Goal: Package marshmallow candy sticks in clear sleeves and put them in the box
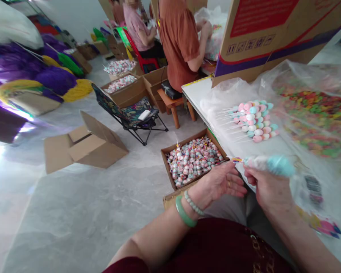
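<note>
My right hand (272, 185) is closed around a wrapped marshmallow skewer (272, 164), its white and blue end pointing right and blurred by motion. The skewer's stick end, with a colourful wrapper tie, points left toward my left hand (220, 182). That hand has its fingers stretched out beneath the tie, and its thumb is close to it; whether they touch I cannot tell. Past the hands, unwrapped pink, white and blue marshmallow skewers (254, 119) are piled on the plastic-covered table (197, 93). Below and left of the table, a cardboard box (167, 170) is filled with wrapped skewers (191, 161).
A big clear bag of colourful candies (321, 110) lies on the table's right side. Behind the pile stands a tall carton (244, 57). A folding chair (130, 113) and an opened carton (93, 148) are on the floor. Co-workers (177, 41) sit farther back.
</note>
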Demonstrator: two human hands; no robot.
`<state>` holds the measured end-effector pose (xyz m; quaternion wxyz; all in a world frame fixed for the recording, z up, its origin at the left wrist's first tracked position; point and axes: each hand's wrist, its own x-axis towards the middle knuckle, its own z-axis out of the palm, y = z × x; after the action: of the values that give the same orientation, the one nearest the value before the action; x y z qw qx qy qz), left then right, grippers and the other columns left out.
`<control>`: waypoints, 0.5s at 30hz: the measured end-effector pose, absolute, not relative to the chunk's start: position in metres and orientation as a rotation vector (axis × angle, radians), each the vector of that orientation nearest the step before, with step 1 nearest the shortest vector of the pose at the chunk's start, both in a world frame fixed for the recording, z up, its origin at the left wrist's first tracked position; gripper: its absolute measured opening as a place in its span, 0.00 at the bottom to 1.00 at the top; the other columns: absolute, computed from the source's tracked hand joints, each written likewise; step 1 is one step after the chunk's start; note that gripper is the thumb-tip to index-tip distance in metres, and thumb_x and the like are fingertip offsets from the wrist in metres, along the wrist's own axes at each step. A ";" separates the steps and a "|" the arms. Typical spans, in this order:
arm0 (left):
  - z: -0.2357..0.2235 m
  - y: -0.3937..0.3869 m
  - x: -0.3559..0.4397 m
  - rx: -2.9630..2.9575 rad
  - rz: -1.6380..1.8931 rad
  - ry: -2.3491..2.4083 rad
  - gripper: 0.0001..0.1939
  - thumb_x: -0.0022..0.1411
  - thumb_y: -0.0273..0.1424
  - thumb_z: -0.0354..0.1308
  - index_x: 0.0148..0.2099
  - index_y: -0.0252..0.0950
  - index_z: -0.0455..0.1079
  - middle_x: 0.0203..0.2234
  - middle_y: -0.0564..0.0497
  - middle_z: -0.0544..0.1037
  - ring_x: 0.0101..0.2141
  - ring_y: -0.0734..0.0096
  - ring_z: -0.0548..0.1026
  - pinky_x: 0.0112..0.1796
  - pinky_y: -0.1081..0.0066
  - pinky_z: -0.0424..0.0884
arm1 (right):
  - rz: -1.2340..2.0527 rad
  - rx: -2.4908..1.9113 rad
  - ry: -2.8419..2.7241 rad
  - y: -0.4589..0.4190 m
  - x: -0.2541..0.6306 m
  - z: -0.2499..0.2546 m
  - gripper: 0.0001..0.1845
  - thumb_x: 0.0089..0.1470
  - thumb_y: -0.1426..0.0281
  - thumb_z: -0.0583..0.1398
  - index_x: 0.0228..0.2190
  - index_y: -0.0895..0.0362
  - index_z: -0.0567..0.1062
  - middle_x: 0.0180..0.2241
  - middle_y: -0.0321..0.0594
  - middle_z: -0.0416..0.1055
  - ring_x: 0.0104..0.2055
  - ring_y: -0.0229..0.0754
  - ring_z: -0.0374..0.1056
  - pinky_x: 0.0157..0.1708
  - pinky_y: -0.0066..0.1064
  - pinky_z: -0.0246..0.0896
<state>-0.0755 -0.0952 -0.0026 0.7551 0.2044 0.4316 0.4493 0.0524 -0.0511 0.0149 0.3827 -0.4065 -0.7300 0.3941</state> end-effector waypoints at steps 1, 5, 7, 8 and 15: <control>-0.009 -0.096 -0.082 0.383 0.812 0.767 0.35 0.53 0.59 0.45 0.37 0.29 0.66 0.25 0.45 0.72 0.25 0.64 0.72 0.28 0.63 0.70 | 0.952 -1.023 -1.895 -0.055 0.056 0.012 0.11 0.51 0.65 0.56 0.24 0.57 0.74 0.19 0.36 0.68 0.20 0.35 0.62 0.18 0.25 0.58; -0.024 -0.104 -0.100 0.427 0.654 0.589 0.32 0.56 0.57 0.46 0.39 0.30 0.68 0.23 0.48 0.72 0.18 0.73 0.68 0.21 0.71 0.65 | 0.972 -1.093 -2.065 -0.061 0.070 0.001 0.08 0.48 0.66 0.60 0.27 0.57 0.77 0.23 0.39 0.71 0.27 0.38 0.66 0.27 0.26 0.61; -0.021 -0.106 -0.108 0.647 0.752 0.723 0.24 0.57 0.49 0.54 0.41 0.32 0.70 0.24 0.52 0.72 0.18 0.78 0.66 0.21 0.75 0.62 | 1.304 -1.282 -1.948 -0.060 0.073 -0.002 0.09 0.49 0.65 0.59 0.24 0.57 0.73 0.20 0.37 0.68 0.22 0.36 0.62 0.21 0.26 0.56; -0.017 -0.106 -0.112 0.798 0.802 0.800 0.21 0.56 0.45 0.56 0.42 0.33 0.71 0.26 0.52 0.73 0.21 0.78 0.67 0.24 0.76 0.64 | 1.575 -1.355 -1.806 -0.059 0.074 -0.003 0.10 0.49 0.64 0.59 0.22 0.56 0.71 0.18 0.35 0.64 0.18 0.34 0.58 0.17 0.25 0.52; -0.001 -0.109 -0.140 1.805 0.620 1.185 0.16 0.59 0.40 0.56 0.46 0.41 0.74 0.34 0.51 0.76 0.37 0.70 0.71 0.40 0.75 0.62 | 2.441 -1.293 -1.455 -0.062 0.067 -0.010 0.16 0.50 0.55 0.56 0.30 0.56 0.69 0.21 0.34 0.64 0.16 0.32 0.54 0.16 0.25 0.47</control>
<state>-0.1400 -0.1089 -0.0006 0.4329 0.7244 0.4754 0.2487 0.0673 -0.0623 -0.0097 0.0097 -0.4141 -0.4661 0.7818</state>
